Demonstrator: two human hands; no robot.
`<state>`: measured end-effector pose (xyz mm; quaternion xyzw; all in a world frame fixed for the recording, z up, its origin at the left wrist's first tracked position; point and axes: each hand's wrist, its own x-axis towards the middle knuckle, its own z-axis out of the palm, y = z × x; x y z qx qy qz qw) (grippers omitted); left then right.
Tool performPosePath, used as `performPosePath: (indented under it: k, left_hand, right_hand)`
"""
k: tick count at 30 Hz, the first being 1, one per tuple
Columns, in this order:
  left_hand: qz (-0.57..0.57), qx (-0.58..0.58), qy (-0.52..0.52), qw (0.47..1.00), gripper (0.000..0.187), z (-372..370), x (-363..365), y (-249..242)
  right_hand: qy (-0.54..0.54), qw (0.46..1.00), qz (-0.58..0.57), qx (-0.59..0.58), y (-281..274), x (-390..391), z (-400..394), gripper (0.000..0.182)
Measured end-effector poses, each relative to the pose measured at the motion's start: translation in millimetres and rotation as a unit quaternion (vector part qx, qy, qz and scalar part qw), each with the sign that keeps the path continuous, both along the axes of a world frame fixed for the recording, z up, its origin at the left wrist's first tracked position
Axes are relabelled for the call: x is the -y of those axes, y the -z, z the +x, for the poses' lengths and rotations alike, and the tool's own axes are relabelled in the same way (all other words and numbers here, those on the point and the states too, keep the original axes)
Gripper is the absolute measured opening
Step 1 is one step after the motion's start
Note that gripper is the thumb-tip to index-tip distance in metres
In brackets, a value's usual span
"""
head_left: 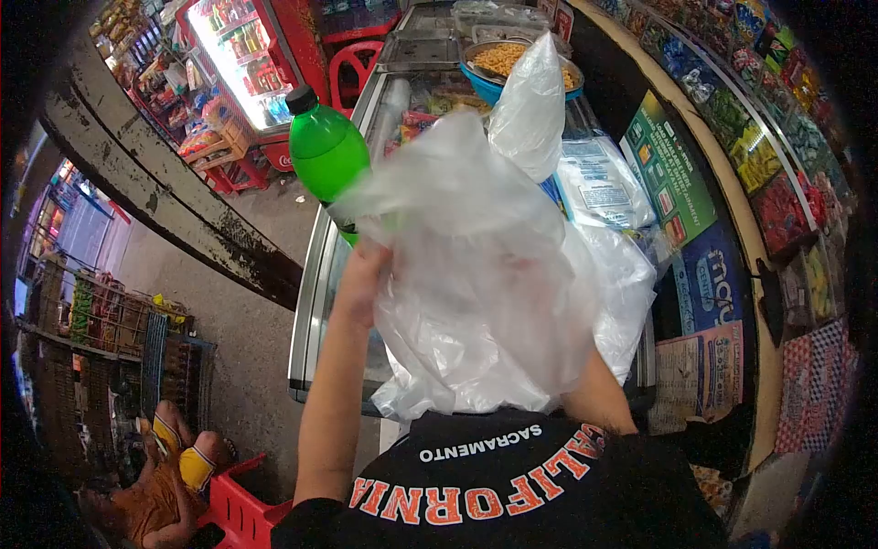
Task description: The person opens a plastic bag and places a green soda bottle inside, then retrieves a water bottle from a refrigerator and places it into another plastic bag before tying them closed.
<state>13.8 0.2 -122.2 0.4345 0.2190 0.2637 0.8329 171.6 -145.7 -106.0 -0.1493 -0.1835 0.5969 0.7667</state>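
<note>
A large translucent plastic bag (466, 320) spreads in front of my chest, its upper part smeared by motion. My left hand (369, 270) is closed at the bag's left edge, its fingertips hidden by the film. My right hand is covered by the bag; only a blurred skin tone shows through, and its fingers cannot be made out. Just beyond my left hand stands a green soda bottle (327, 151) with a black cap, partly overlapped by the bag. Behind the bag rises a filled white plastic bag (530, 114) with a pointed top.
Under the bags is a glass-topped freezer (315, 339). Packs of plastic bags (604, 188) and a blue basin (489, 89) of snacks lie on it. Hanging snack packets (732, 119) line the right. A red stool (242, 499), a seated person (160, 489) and a wooden post (174, 192) are left.
</note>
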Motion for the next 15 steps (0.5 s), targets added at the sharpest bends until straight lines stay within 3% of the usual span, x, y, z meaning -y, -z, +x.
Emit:
performPosePath:
  k: [2,3,4,5,6,8,11,12,13,14,15]
  left_hand:
    - [0.036,-0.044,-0.023,0.998,0.039,-0.2,1.5,47.5]
    - [0.107,-0.052,-0.032,0.992,0.041,-1.2,1.7,70.7]
    - [0.177,-0.059,-0.04,0.982,0.042,-2.1,2.1,92.2]
    - [0.175,-0.061,-0.039,0.982,0.042,-3.2,0.3,113.6]
    - [0.233,-0.089,-0.053,0.967,0.041,-4.5,-3.1,133.3]
    - [0.293,-0.116,-0.067,0.947,0.041,-3.4,-8.9,151.0]
    - [0.302,-0.157,-0.084,0.936,0.035,5.5,-17.2,141.5]
    - [0.227,-0.187,-0.085,0.952,0.033,8.5,-16.4,121.2]
    - [0.15,-0.216,-0.083,0.961,0.031,11.6,-16.3,103.6]
    - [0.15,-0.217,-0.083,0.961,0.031,17.0,-19.7,91.1]
    - [0.097,-0.188,-0.079,0.974,0.032,23.5,-23.8,79.9]
  right_hand:
    - [0.081,0.992,-0.089,0.029,21.8,8.6,-16.7,0.034]
    - [0.106,0.986,-0.122,0.037,38.0,9.3,-18.4,0.034]
    - [0.15,0.964,-0.188,0.111,86.3,2.0,-9.6,0.034]
    - [0.191,0.931,-0.249,0.184,111.7,-1.3,-5.3,0.034]
    - [0.19,0.931,-0.25,0.183,112.8,-2.4,-4.8,0.034]
    - [0.223,0.873,-0.392,0.187,109.5,-8.8,-3.0,0.028]
    - [0.22,0.85,-0.405,0.254,119.5,-11.0,8.8,0.022]
    - [0.22,0.851,-0.402,0.255,123.9,-15.9,16.1,0.022]
    - [0.285,0.794,-0.35,0.408,129.0,-23.8,26.1,0.019]
    - [0.34,0.71,-0.287,0.546,129.6,-30.9,33.7,0.017]
    - [0.339,0.71,-0.288,0.545,115.7,-35.0,36.8,0.017]
